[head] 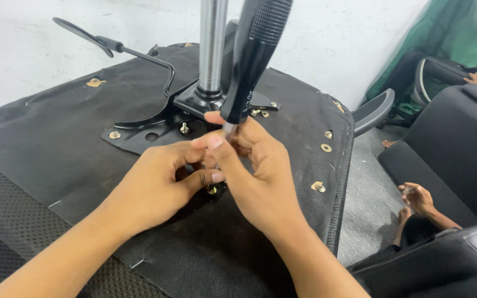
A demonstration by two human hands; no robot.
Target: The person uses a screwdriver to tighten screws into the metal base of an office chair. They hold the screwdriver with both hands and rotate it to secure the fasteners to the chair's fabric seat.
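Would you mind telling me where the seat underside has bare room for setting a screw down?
Bare fabric lies between the lever and the mounting plate. It is crowded where left hand and right hand meet around the screwdriver.

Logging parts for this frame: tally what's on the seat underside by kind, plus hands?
Screwdriver: 1
Chrome column: 1
Black plate: 1
Lever: 1
Brass fittings in the fabric, e.g.: 5 visible
Person's hands, left hand and right hand: 2
Other people's hands, e.g.: 2
Total: 13
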